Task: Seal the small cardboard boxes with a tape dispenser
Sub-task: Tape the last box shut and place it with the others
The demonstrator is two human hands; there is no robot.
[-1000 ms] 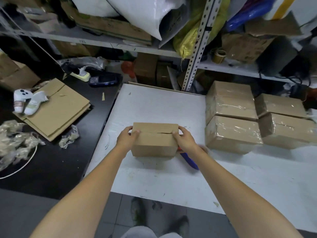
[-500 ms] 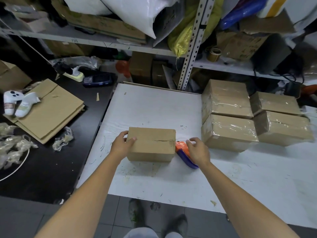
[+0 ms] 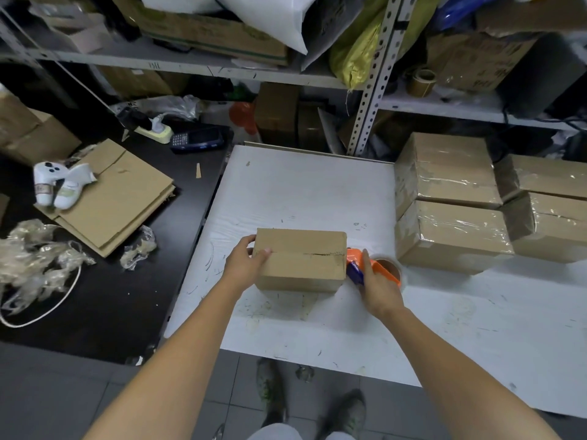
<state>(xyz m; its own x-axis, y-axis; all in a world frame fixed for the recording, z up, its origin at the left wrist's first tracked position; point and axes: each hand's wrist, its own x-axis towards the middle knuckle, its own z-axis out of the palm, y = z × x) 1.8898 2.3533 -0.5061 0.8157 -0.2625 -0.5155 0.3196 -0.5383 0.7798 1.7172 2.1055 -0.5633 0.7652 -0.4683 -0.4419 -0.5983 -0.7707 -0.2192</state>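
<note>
**Dispenser picked up, box not yet taped**

The small cardboard box (image 3: 301,260) I am watching sits on the white table (image 3: 301,192), near its front-left part. Its top flaps are folded shut and meet in a seam that runs the box's length, with a thin dark gap towards the right end. I cannot see any contents, and no tape shows on it.

The left grip (image 3: 246,265) holds the box's left end, thumb lying on top at the seam and fingers wrapped round the far corner. The right grip (image 3: 378,289) is clenched round the blue handle of the tape dispenser (image 3: 354,258). The dispenser's orange head is against the box's right end at seam height, and its tape roll shows just behind the hand.

To the right stand four taped boxes (image 3: 454,233) in two pairs pushed together, all closed and glossy with clear tape, contents hidden. On the black table (image 3: 95,296) to the left lie flattened cardboard (image 3: 117,192) and crumpled plastic scraps (image 3: 38,252).

A second ago both grips were pressing the box's two ends. Half a second ago the right one had left the box and was laid over the dispenser lying low beside it. Now the fingers have closed on the handle and the dispenser is raised enough for the roll to come into view. The left grip and the box have kept their places.
</note>
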